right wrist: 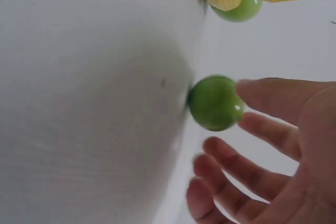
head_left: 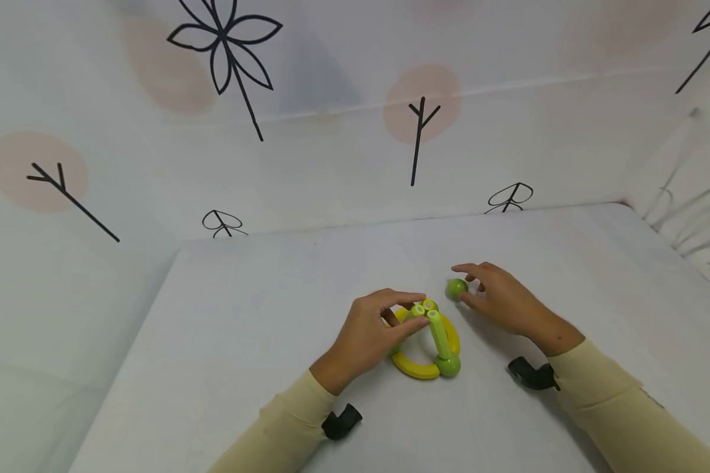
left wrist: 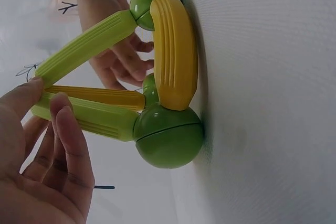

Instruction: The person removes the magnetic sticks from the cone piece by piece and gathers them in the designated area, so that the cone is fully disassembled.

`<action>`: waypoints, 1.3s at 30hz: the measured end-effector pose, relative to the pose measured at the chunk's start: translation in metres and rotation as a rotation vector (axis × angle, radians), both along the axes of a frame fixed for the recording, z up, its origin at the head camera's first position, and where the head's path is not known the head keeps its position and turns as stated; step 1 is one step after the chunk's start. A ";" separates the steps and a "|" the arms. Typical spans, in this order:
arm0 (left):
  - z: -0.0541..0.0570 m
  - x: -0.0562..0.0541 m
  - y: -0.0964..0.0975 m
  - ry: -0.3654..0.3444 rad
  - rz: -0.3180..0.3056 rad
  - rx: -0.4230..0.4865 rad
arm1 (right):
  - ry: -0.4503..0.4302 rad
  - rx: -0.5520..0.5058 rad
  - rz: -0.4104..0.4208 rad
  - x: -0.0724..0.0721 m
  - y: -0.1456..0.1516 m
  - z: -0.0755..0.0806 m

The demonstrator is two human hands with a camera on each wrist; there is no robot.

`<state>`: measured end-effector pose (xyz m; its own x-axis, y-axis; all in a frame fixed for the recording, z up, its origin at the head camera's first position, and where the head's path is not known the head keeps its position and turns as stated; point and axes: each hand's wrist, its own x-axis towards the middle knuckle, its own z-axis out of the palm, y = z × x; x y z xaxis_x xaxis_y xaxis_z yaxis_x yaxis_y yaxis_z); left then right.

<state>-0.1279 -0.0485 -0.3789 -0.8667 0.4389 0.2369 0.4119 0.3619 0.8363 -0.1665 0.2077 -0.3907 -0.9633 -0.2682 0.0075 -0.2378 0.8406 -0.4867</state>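
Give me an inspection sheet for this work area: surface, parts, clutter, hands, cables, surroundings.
Surface: white tabletop.
Parts: a ring of yellow curved pieces and green balls, with light-green rods and a yellow rod leaning together above it; a loose green ball rests on the tabletop, apart from the ring.
Clutter: nothing seen.
Left hand: pinches the light-green rods near their upper ends.
Right hand: thumb and fingers at the loose green ball; a firm grip cannot be confirmed.
Cables: nothing seen.
Surroundings: pale backdrop with black plant drawings.
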 end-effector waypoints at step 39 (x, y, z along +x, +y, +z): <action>0.019 0.020 -0.072 0.046 0.016 -0.244 | -0.162 -0.038 0.342 0.073 0.003 0.034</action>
